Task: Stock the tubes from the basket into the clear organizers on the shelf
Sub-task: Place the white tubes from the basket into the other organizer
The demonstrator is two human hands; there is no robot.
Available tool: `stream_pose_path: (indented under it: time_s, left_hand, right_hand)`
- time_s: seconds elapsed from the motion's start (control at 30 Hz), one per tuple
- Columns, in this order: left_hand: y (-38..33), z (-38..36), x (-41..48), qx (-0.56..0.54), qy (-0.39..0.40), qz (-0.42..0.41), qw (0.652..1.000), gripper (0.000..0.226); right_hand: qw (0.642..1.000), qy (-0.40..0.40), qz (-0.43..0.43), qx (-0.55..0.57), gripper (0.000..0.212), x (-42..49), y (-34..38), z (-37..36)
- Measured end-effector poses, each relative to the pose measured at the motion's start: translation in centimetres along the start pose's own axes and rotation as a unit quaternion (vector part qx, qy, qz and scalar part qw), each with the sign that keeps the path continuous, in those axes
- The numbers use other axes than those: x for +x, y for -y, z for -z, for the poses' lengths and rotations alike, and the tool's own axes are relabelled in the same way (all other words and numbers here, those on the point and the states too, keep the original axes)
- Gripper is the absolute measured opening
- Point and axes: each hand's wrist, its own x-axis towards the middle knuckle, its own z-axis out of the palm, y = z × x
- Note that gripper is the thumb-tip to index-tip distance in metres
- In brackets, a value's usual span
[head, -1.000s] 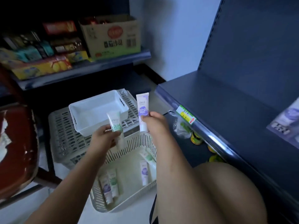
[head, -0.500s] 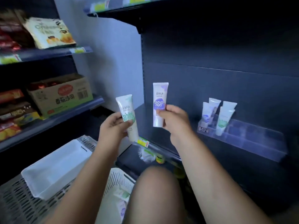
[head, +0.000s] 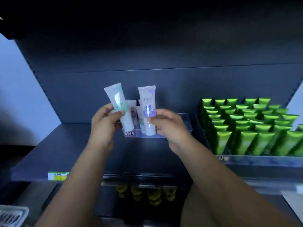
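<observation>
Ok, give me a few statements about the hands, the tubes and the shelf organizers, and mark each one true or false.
1. The left hand holds a green-labelled tube. True.
2. The right hand is empty. False: it holds a purple-labelled tube.
3. Both held tubes point cap-up. False: their crimped ends are on top.
4. The organizer on the right is packed with bright green tubes. True.
5. The small clear organizer behind the hands holds nothing. False: other tubes stand in it.
</observation>
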Motion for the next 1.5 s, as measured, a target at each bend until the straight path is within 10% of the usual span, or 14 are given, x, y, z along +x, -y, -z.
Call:
stream_pose_path:
  time_s: [0.63, 1.5]
  left_hand:
    - [5.8, -3.2, 6.3, 0.044, 0.009, 0.024, 0.999, 0.034]
    - [6.5, -6.9, 5.8, 0.085, 0.016, 0.02, 0.996, 0.026]
  right_hand:
    - [0.987, -0.162, -0.002, -0.015, 0.016, 9.9, -4.9, 5.4]
    - [0.988, -0.135, 0.077, -0.018, 0.024, 12.8, -8.4, 6.3]
